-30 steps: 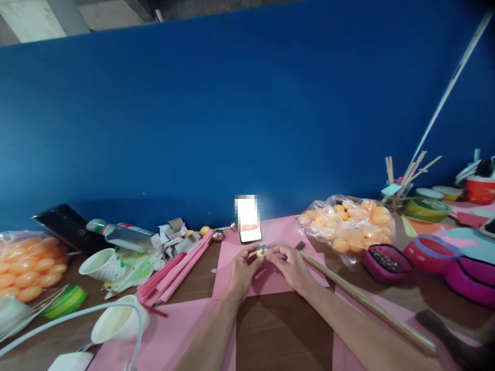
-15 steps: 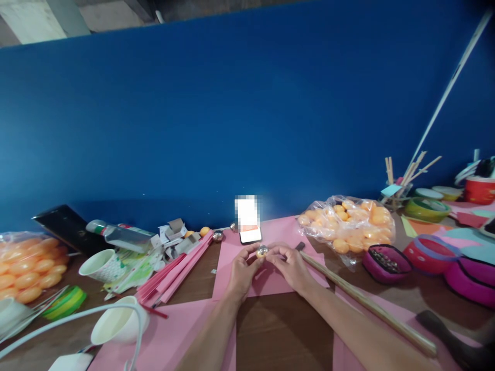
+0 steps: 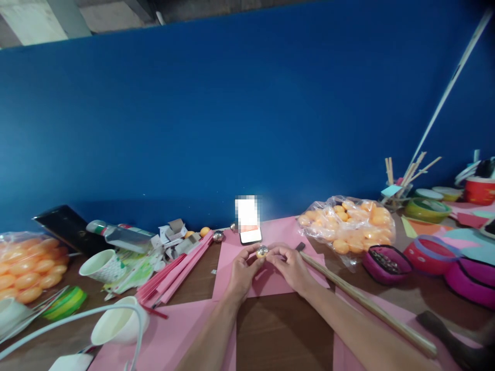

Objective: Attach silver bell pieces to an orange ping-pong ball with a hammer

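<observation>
Between my fingertips is a small shiny metallic ball (image 3: 262, 251), held above a pink sheet (image 3: 228, 278). My left hand (image 3: 244, 270) pinches it from the left with thumb and fingers. From the right, my right hand (image 3: 288, 263) closes its fingertips against the ball. A phone (image 3: 251, 235) with a bright screen stands just beyond my hands. Another shiny ball (image 3: 218, 236) lies to the left, by a bundle of pink paper strips (image 3: 181, 273).
A clear bag of orange balls (image 3: 348, 224) sits to the right, near a long wooden stick (image 3: 367, 301) and a magenta bowl (image 3: 386, 264). White cups (image 3: 119, 322) and a plastic bottle (image 3: 124, 237) stand left. A blue wall (image 3: 247, 103) rises behind.
</observation>
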`<state>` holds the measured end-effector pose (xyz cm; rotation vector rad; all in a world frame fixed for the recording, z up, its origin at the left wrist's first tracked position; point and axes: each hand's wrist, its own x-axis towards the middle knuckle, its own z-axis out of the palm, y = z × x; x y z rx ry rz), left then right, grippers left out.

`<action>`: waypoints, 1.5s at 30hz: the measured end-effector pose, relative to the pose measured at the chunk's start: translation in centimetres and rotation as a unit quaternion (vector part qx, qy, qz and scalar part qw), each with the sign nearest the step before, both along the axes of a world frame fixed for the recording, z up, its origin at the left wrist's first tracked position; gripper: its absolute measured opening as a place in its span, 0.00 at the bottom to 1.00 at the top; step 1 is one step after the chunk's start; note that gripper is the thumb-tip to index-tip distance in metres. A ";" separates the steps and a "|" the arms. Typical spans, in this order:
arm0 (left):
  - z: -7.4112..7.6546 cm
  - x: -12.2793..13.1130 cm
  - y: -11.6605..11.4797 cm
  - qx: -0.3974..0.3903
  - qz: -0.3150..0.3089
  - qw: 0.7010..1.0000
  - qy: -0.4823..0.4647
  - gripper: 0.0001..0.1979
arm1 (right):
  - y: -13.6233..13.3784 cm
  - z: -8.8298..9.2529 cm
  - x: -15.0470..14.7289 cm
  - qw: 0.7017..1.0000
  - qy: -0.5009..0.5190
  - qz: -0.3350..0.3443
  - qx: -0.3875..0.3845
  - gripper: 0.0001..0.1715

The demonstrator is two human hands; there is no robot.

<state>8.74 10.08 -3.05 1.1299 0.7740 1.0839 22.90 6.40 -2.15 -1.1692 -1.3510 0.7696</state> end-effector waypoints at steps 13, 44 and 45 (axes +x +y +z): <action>0.1 0.0 -0.1 0.002 0.008 1.000 0.008 0.21 | 0.0 0.0 0.0 1.000 0.006 0.011 -0.007 0.08; 0.4 0.0 -0.2 0.030 0.006 0.999 0.028 0.20 | -0.3 0.2 -0.1 1.000 -0.008 -0.008 -0.026 0.08; 0.4 0.0 -0.2 0.031 0.004 0.999 0.031 0.20 | -0.3 0.3 -0.2 1.000 -0.006 -0.009 -0.030 0.08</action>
